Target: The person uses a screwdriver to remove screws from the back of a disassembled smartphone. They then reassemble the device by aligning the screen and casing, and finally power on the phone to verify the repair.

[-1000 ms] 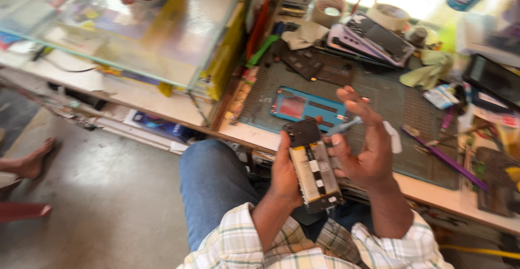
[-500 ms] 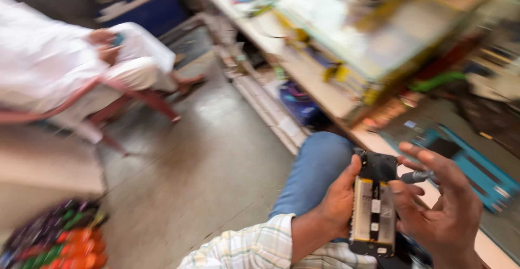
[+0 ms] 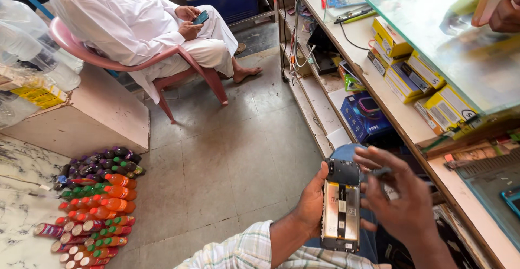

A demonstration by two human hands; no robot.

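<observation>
An opened phone with its back cover off shows its battery and circuit board. My left hand grips it by its left edge, low in the head view, above my blue-trousered knee. My right hand hovers over the phone's right side with fingers spread, and a small dark tool sits between thumb and fingers near the phone's top end.
A workbench with a glass display case and yellow boxes runs along the right. A person in white sits on a pink chair at the back, holding a phone. Several bottles lie on the floor at left.
The head camera has swung left from the workbench to the floor and the seated person. Both hands keep the same hold on the opened phone.
</observation>
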